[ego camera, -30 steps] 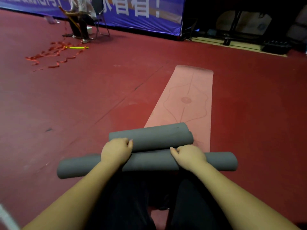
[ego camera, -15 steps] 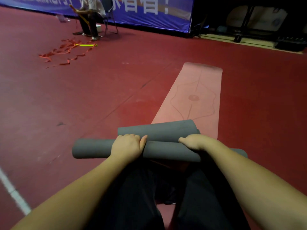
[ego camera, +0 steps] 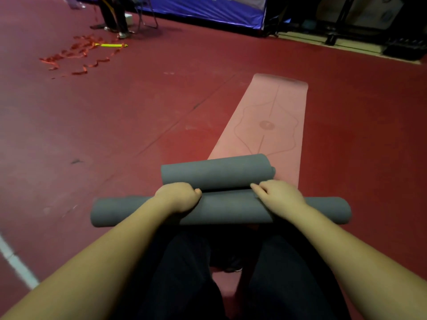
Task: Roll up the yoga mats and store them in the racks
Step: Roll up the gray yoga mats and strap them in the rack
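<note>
I take this for an indoor sports hall or gym. A dark red sports floor runs across the whole view, with faint seams in it and a white court line at the near left. A pink yoga mat printed with alignment lines lies unrolled ahead, and two rolled grey mats lie at its near end. At the far side I see a blue banner with white characters, with a folding chair and someone's legs in front of it. Red ribbons lie scattered on the floor at the far left. The far right is dark, with what look like equipment stands.
</note>
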`<action>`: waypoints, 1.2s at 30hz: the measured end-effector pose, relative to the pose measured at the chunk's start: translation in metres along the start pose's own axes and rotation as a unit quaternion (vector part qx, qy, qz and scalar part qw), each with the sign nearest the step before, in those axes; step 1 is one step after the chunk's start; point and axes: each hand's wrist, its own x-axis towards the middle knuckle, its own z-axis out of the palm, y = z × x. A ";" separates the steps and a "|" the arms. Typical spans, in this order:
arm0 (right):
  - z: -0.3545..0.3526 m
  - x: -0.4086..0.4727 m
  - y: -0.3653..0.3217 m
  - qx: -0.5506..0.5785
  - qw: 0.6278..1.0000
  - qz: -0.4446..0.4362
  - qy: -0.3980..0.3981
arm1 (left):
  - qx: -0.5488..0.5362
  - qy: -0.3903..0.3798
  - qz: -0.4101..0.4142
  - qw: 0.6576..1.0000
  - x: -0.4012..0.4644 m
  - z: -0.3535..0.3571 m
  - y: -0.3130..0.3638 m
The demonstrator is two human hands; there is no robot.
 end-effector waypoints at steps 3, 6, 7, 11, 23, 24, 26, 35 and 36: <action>0.013 -0.019 0.003 -0.022 0.999 -0.017 0.041 | -0.013 -0.061 -0.003 0.998 0.015 -0.003 -0.001; 0.024 -0.025 0.000 -0.056 0.996 -0.003 0.066 | -0.036 -0.091 -0.002 0.995 0.028 0.000 -0.002; 0.025 -0.025 -0.002 -0.072 0.995 0.002 0.071 | -0.041 -0.100 0.000 0.994 0.030 0.000 -0.003; 0.023 -0.010 -0.008 -0.081 0.995 0.024 0.053 | -0.055 -0.052 0.012 0.997 0.029 0.001 -0.003; 0.010 0.041 -0.005 -0.031 0.988 0.067 -0.133 | 0.021 0.248 0.040 0.968 -0.011 0.038 -0.004; 0.007 0.041 -0.006 -0.027 0.987 0.072 -0.145 | 0.028 0.230 0.042 0.972 -0.011 0.029 -0.002; 0.000 0.042 -0.005 -0.025 0.984 0.075 -0.159 | 0.041 0.231 0.059 0.970 -0.012 0.017 0.002; -0.028 0.022 0.000 0.015 0.954 0.066 -0.293 | 0.020 0.140 0.029 0.990 -0.026 0.011 0.015; -0.026 0.021 0.001 0.014 0.952 0.064 -0.300 | 0.016 0.126 0.023 0.992 -0.027 0.012 0.015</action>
